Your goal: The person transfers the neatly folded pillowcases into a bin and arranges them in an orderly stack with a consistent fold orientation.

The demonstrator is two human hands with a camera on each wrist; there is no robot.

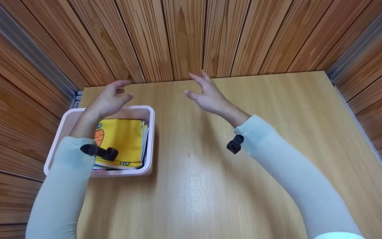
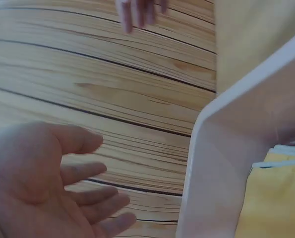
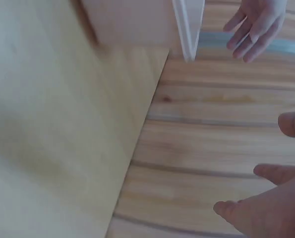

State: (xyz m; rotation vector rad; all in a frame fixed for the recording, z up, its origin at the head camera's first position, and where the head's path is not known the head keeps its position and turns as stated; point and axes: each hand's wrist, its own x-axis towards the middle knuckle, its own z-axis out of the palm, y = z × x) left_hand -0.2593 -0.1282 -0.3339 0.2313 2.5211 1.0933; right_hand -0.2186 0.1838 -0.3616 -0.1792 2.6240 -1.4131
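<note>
My left hand (image 1: 108,101) hovers over the back of a pale pink bin (image 1: 152,139), its fingers loosely bent and nothing in them. In the left wrist view the palm of that hand (image 2: 33,183) shows bare, beside the bin's wall (image 2: 206,173). Inside the bin lies a stack of folded cloths, topped by a yellow cloth (image 1: 124,136) with a carrot print; my left forearm hides part of it. My right hand (image 1: 211,98) is held in the air above the table, right of the bin, fingers spread and holding nothing.
The bin stands at the left of a light wooden table (image 1: 191,186). Wood-plank panels (image 1: 187,39) close off the back and both sides. Dark wrist cameras (image 1: 235,144) sit on both sleeves.
</note>
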